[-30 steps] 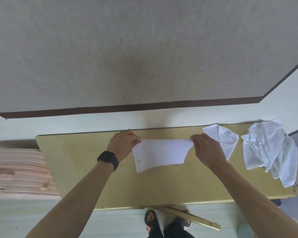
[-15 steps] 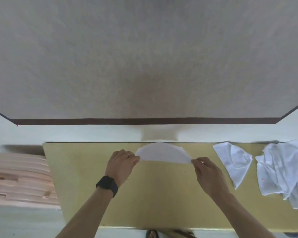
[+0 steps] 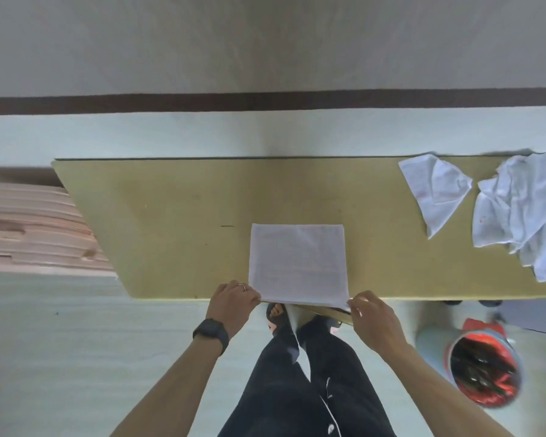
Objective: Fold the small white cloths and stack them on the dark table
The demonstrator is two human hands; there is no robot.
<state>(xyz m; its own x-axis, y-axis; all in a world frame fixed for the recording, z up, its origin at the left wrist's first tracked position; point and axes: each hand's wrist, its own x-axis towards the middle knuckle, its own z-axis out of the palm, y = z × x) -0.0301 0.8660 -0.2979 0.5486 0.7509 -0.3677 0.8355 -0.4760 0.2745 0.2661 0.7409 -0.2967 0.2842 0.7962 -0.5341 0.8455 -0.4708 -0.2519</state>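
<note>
A small white cloth (image 3: 298, 262) lies flat as a neat rectangle on the olive-brown table (image 3: 171, 222), its near edge at the table's front rim. My left hand (image 3: 232, 303) pinches the near left corner of this cloth. My right hand (image 3: 375, 320) pinches the near right corner. A single crumpled white cloth (image 3: 435, 189) lies at the table's far right. Beside it sits a heap of several unfolded white cloths (image 3: 524, 212).
A stack of pink boards (image 3: 29, 228) lies left of the table. A red-lined bucket (image 3: 483, 370) stands on the floor at the lower right. My dark-trousered legs (image 3: 297, 373) and sandalled feet are below the table's front edge.
Both hands drew the cloth's corners from the table's far side toward me. The cloth, lifted half a second ago, now lies flat at the front edge. The camera tilted down.
</note>
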